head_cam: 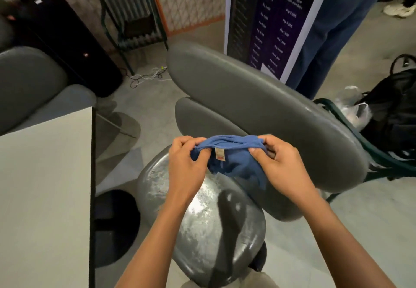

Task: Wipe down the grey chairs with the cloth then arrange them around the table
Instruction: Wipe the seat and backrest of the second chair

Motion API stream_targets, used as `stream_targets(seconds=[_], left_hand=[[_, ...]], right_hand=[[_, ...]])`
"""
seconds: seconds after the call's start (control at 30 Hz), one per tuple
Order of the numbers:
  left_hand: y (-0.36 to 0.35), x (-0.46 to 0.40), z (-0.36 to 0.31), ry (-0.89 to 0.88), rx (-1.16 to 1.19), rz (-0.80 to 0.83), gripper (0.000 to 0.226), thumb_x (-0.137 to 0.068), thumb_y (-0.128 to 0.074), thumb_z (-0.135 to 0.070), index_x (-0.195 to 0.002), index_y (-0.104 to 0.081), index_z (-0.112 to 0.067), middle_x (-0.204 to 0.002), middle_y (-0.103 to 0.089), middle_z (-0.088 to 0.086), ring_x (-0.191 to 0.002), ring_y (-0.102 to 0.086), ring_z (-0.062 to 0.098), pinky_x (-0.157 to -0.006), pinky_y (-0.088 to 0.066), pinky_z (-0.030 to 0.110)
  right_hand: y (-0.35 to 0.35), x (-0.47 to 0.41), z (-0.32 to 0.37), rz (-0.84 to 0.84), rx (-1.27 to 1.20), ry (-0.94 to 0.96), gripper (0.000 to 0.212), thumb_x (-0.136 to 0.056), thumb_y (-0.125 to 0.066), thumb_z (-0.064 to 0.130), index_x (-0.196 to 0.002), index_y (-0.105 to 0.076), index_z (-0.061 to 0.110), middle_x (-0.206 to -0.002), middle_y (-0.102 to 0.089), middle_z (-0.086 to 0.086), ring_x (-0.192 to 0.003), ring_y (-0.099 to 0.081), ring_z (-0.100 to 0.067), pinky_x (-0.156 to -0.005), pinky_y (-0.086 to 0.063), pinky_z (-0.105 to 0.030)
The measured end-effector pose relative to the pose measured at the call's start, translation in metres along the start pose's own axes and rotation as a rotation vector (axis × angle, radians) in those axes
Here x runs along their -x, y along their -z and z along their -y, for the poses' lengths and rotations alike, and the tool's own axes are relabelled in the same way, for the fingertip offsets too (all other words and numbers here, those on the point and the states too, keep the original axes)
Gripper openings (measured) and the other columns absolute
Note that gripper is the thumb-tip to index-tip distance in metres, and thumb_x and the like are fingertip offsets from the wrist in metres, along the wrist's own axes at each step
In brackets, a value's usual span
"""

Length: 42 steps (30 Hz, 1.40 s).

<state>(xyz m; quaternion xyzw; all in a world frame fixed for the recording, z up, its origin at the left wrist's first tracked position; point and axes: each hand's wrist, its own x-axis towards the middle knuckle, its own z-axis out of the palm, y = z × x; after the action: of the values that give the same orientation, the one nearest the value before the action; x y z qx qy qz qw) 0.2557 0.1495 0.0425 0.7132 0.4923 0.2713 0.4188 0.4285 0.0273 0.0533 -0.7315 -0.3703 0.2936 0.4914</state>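
— Head view: where was the cloth (227, 159)?
— Bunched above the grey chair (202, 227) beside the worktop (42, 197); left hand (186, 166) and right hand (281, 166) each pinched an end.
— Step?
— Probably readying the cloth; next, press it onto the seat; arranging not yet begun.

banner (273, 21) headed "for referrer (in Php)", peso amounts
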Motion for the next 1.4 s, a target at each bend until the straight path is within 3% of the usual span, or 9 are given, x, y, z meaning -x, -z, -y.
stream_targets(seconds=[0.17,0.3,0.53,0.77,0.9,1.0,1.07,1.2,1.4], left_hand=[[-0.034,-0.047,-0.024,-0.115,-0.18,-0.134,0.016,-0.094,-0.064,-0.036,-0.106,-0.074,-0.039,-0.099,-0.049,-0.008,-0.102,-0.044,0.012,-0.086,-0.046,0.028],[-0.045,-0.094,-0.053,-0.085,-0.074,-0.094,0.022,-0.089,-0.058,-0.039,-0.104,-0.074,-0.041,-0.086,-0.069,-0.012,-0.089,-0.064,0.017,-0.081,-0.056,0.041],[-0.076,-0.14,-0.084,-0.027,0.085,-0.176,0.023,-0.096,-0.057,-0.027,-0.114,-0.07,-0.033,-0.096,-0.073,-0.013,-0.092,-0.066,0.012,-0.087,-0.055,0.04],[-0.126,-0.115,-0.073,-0.199,0.159,-0.029,0.077,-0.1,-0.061,-0.037,-0.158,-0.012,-0.047,-0.161,-0.037,-0.013,-0.147,-0.037,0.008,-0.113,-0.043,0.043],[-0.147,-0.112,-0.064,-0.289,0.145,-0.071,0.064,-0.1,-0.061,-0.034,-0.153,-0.025,-0.039,-0.157,-0.038,-0.013,-0.148,-0.033,0.009,-0.117,-0.038,0.048],[-0.151,-0.126,-0.063,-0.291,0.185,-0.128,0.041,-0.097,-0.065,-0.035,-0.131,-0.043,-0.027,-0.14,-0.045,-0.025,-0.135,-0.039,-0.006,-0.112,-0.041,0.047],[-0.152,-0.137,-0.064,-0.295,0.114,-0.146,0.031,-0.096,-0.063,-0.04,-0.119,-0.049,-0.026,-0.152,-0.045,-0.015,-0.148,-0.03,0.008,-0.117,-0.034,0.047],[-0.163,-0.14,-0.07,-0.347,-0.078,-0.12,0.048,-0.099,-0.05,-0.052,-0.142,-0.049,-0.03,-0.168,-0.023,-0.009,-0.158,-0.002,0.023,-0.127,-0.013,0.046],[-0.183,-0.147,-0.069,-0.312,-0.088,-0.151,0.057,-0.104,-0.029,-0.051,-0.158,-0.034,-0.033,-0.172,-0.004,-0.007,-0.158,0.013,0.025,-0.125,0.0,0.056]], right_hand=[[0.027,-0.047,0.009,-0.113,0.193,0.073,0.016,-0.096,-0.059,0.024,-0.107,-0.067,0.032,-0.091,-0.072,0.009,-0.086,-0.068,-0.016,-0.078,-0.056,-0.048],[0.04,-0.088,0.029,-0.206,0.357,0.136,0.016,-0.096,-0.057,0.027,-0.108,-0.066,0.03,-0.086,-0.07,0.006,-0.081,-0.064,-0.02,-0.075,-0.054,-0.046],[0.043,-0.147,0.044,-0.331,0.594,0.144,0.018,-0.098,-0.052,0.027,-0.113,-0.062,0.026,-0.088,-0.062,-0.002,-0.086,-0.058,-0.031,-0.067,-0.04,-0.038],[0.052,-0.172,0.022,-0.308,0.413,-0.027,0.012,-0.094,-0.052,0.024,-0.098,-0.063,0.021,-0.087,-0.067,-0.003,-0.084,-0.062,-0.032,-0.074,-0.054,-0.048],[0.053,-0.18,0.019,-0.285,0.38,-0.162,0.016,-0.093,-0.051,0.035,-0.09,-0.059,0.021,-0.088,-0.066,-0.004,-0.087,-0.061,-0.035,-0.074,-0.052,-0.044],[0.054,-0.19,0.022,-0.283,0.283,-0.277,0.028,-0.091,-0.044,0.042,-0.078,-0.05,0.018,-0.087,-0.063,-0.006,-0.09,-0.06,-0.038,-0.074,-0.046,-0.042],[0.054,-0.195,0.024,-0.283,0.253,-0.324,0.034,-0.093,-0.039,0.045,-0.076,-0.049,0.018,-0.096,-0.065,-0.01,-0.096,-0.059,-0.039,-0.08,-0.046,-0.044],[0.05,-0.195,0.025,-0.27,0.357,-0.354,0.04,-0.097,-0.031,0.049,-0.098,-0.058,0.019,-0.119,-0.062,-0.015,-0.108,-0.055,-0.041,-0.09,-0.042,-0.047],[0.044,-0.181,0.028,-0.336,0.539,-0.207,0.044,-0.101,-0.039,0.052,-0.131,-0.054,0.024,-0.121,-0.067,-0.014,-0.109,-0.06,-0.041,-0.077,-0.032,-0.04]])
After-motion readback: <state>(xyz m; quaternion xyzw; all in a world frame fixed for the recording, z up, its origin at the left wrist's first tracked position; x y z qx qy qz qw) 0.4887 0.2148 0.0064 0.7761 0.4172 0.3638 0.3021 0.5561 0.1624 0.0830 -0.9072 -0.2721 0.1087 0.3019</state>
